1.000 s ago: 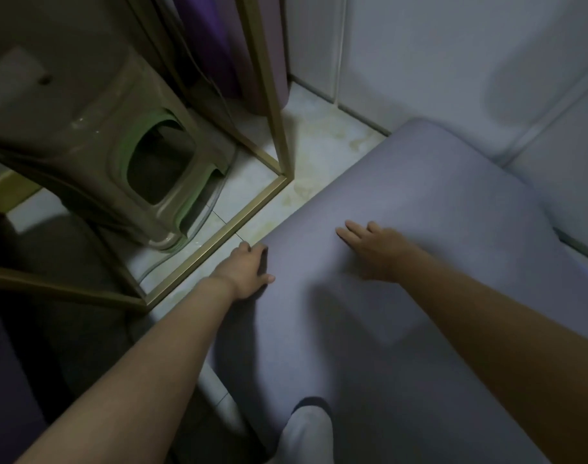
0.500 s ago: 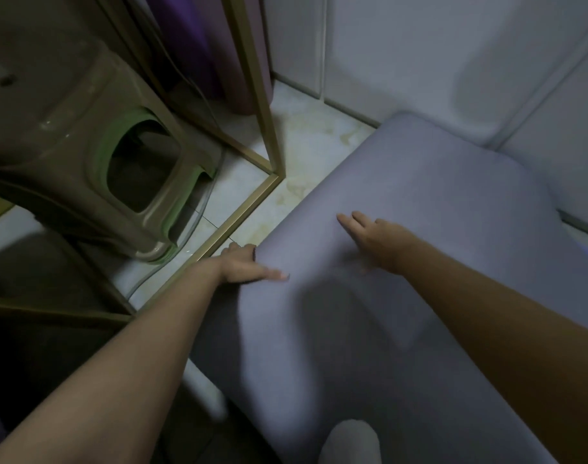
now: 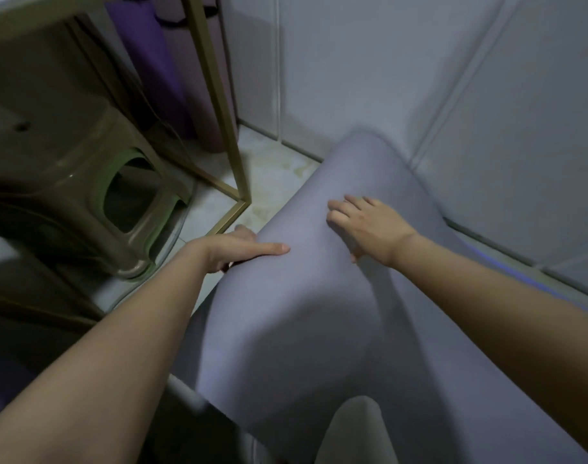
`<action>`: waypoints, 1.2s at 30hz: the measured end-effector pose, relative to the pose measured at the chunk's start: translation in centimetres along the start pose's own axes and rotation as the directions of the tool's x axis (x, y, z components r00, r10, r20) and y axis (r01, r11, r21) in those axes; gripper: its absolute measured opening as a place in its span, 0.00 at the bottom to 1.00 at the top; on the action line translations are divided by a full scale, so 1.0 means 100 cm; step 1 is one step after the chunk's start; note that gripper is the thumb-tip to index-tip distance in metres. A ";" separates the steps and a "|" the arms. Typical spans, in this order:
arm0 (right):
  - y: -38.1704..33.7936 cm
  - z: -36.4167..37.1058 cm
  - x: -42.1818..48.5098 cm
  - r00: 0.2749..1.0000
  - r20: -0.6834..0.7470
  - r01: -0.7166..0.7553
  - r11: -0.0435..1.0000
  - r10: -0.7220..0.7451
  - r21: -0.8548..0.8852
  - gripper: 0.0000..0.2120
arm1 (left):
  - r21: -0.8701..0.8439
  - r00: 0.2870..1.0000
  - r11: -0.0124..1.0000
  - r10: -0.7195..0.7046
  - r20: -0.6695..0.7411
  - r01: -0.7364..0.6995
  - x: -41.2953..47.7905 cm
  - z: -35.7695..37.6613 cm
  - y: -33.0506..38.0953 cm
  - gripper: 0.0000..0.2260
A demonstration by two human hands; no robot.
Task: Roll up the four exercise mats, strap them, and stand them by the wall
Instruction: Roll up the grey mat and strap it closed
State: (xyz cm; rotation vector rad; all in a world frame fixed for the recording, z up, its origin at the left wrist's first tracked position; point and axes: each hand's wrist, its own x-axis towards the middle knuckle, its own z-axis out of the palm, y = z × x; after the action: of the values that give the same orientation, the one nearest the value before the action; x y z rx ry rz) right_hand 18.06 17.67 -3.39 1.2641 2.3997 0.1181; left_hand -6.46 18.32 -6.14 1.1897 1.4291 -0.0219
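A grey-lilac exercise mat (image 3: 306, 329) stretches from the bottom of the view to the far wall, and its left side is raised off the floor in a hump. My left hand (image 3: 239, 246) grips the mat's left edge, thumb on top and fingers underneath. My right hand (image 3: 366, 226) lies on top of the mat a little farther in, fingers curled and pressing into the fold. Two rolled mats, one purple (image 3: 145, 61) and one mauve (image 3: 199, 78), stand upright against the wall at the top left.
A brass-coloured metal frame (image 3: 219, 105) stands on the tiled floor left of the mat. An olive plastic stool (image 3: 85, 182) sits under it. White wall panels (image 3: 419, 78) close off the far side. A grey sock or knee (image 3: 356, 433) shows at the bottom.
My left hand has slid under the mat's left edge and lifted it, so the mat now humps up. My right hand has curled its fingers on the mat. The view has shifted forward.
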 end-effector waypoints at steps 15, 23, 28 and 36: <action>0.030 -0.110 -0.136 0.957 0.092 -0.271 0.961 0.275 -0.058 0.49 | 0.925 0.547 0.283 0.831 -0.105 -0.252 -0.127 0.120 0.086 0.21; 0.043 -0.097 -0.240 0.846 0.390 -0.446 0.883 0.364 0.145 0.42 | 0.960 0.250 -0.077 0.957 0.147 -0.271 -0.166 0.170 0.103 0.29; 0.038 -0.092 -0.296 0.844 0.127 -0.523 0.852 0.521 -0.018 0.22 | 0.973 0.203 -0.044 0.975 0.091 -0.228 -0.183 0.197 0.128 0.38; 0.018 -0.069 -0.373 0.809 -0.126 -0.588 0.799 0.575 -0.130 0.20 | 0.838 0.698 0.249 0.688 0.200 -0.486 -0.219 0.266 0.167 0.35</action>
State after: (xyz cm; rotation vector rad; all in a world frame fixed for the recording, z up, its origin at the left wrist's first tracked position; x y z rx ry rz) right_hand 35.19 -10.44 15.57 1.9031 1.9221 0.5447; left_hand 18.31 -3.99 12.73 2.6392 0.9954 -0.0817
